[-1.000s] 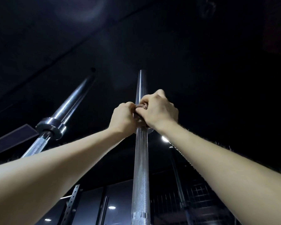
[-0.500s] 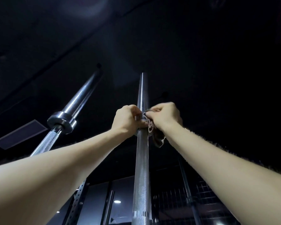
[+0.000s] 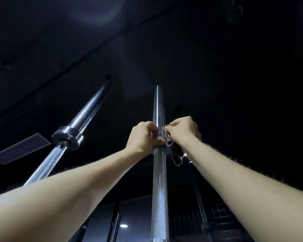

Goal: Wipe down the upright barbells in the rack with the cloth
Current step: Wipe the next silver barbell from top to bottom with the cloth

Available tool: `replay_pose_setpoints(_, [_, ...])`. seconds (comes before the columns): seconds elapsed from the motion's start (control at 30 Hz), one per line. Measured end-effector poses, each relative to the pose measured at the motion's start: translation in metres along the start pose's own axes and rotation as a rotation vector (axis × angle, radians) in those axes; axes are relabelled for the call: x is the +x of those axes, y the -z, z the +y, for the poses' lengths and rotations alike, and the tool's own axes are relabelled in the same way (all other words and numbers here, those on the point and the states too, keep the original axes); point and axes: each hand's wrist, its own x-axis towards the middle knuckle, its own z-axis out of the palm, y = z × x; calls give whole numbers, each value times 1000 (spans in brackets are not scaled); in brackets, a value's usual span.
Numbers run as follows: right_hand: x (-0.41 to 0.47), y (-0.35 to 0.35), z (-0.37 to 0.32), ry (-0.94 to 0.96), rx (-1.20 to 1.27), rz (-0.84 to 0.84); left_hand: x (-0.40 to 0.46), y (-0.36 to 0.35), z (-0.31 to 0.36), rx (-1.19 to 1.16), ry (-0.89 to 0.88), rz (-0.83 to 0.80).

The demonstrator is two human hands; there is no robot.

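- The left hand (image 3: 143,135) was curled round the upright barbell (image 3: 159,180) at its collar, thumb lying across the front of the steel.
- The right hand (image 3: 183,131) pinched a brownish cloth (image 3: 169,141) against the bar's right side; the cloth's loose end hung down below the wrist.
- Both arms reached up from below, one on each side of the bar.
- A second barbell (image 3: 65,147) stood apart to the left, leaning away under the dark ceiling.
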Motion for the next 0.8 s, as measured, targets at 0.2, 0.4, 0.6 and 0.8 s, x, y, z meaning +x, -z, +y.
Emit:
replay_pose_setpoints(0.2, [-24, 0, -6, 424, -290, -45, 2, 1, -5, -77, 11, 25])
replay_pose_setpoints(0.4, [-12, 8, 13, 215, 36, -17, 3, 5, -2, -73, 16, -35])
replay_pose_setpoints(0.6, [-28, 4, -12, 479, -374, -35, 3, 4, -6, -21, -18, 9])
replay_pose_setpoints(0.8, [-16, 0, 11, 112, 212, 11, 6, 3, -11, -106, 7, -6])
